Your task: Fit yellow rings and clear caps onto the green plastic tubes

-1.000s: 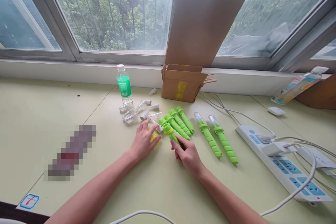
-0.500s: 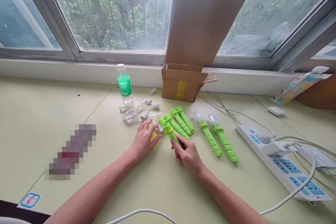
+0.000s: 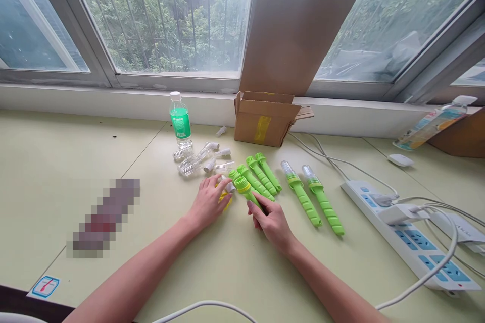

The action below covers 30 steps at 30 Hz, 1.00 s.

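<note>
- Head view: right hand (image 3: 271, 222) grips a green handle (image 3: 248, 194), fingers closed round its shaft, mouth tipped up toward the left fingertips.
- Left hand (image 3: 206, 199): palm down, fingers moderately parted and bent, above yellow pieces (image 3: 228, 201) near the thumb. Cannot tell if anything is pinched; fingers hide the contact.
- Risk: the yellow pieces sit half covered, so a pinch made by feel could catch several or none.
- Risk: a forward sweep of the left fingers might scatter the clear tubes (image 3: 189, 164); they lie loose just beyond the fingertips, round sides likely to roll.
- Risk: twisting the right wrist could nudge the green handle row (image 3: 261, 176), close behind the held one.
- Limits: past the tubes, the bottle (image 3: 181, 123); past the row, the cardboard box (image 3: 263, 123).
- Room: right of the right fingers, a gap before two clear-topped handles (image 3: 306, 199), then the power strip (image 3: 407, 239). Toward the wearer, tabletop (image 3: 235, 267) between forearms, bounded by a white cable (image 3: 204, 304).
</note>
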Each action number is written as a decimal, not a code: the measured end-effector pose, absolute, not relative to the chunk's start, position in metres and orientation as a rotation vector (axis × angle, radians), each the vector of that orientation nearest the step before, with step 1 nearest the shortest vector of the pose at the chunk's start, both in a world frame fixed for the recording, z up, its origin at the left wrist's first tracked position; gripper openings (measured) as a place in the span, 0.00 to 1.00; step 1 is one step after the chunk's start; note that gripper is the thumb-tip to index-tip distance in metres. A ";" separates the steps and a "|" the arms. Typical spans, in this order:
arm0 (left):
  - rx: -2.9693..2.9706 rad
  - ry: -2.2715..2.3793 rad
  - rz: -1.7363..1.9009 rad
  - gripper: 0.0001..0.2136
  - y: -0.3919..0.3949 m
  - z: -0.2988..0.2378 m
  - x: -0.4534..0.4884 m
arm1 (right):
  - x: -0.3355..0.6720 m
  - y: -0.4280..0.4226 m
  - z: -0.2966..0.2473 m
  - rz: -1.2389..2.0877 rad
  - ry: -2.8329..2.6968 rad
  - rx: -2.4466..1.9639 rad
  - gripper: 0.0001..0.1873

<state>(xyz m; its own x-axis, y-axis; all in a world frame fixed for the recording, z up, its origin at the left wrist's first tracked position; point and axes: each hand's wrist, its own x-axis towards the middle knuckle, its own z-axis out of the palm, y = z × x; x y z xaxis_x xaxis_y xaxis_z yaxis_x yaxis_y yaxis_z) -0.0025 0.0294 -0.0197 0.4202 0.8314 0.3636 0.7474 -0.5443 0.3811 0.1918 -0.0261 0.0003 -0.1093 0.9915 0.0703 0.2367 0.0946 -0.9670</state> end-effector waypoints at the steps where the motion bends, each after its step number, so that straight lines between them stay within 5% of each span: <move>1: 2.504 1.411 0.782 0.15 0.029 -0.020 -0.003 | 0.192 -0.026 0.000 1.096 -1.502 -1.274 0.15; 9: 2.405 1.375 0.890 0.12 0.030 -0.020 -0.002 | 0.193 -0.027 -0.001 1.094 -1.510 -1.283 0.15; 21: 2.125 1.306 1.587 0.18 0.028 -0.013 -0.004 | 0.189 -0.028 -0.002 0.667 -1.739 -1.259 0.13; 30: 2.246 1.125 1.548 0.20 0.022 -0.011 -0.002 | 0.191 -0.028 -0.004 0.642 -1.774 -1.285 0.14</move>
<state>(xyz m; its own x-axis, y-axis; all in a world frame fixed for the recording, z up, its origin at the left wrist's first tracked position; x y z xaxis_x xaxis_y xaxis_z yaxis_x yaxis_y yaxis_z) -0.0021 0.0216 -0.0107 0.1668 0.6744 0.7193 0.4755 -0.6940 0.5405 0.1908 -0.0279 -0.0045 -0.1295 0.9363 0.3265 0.5101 0.3453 -0.7878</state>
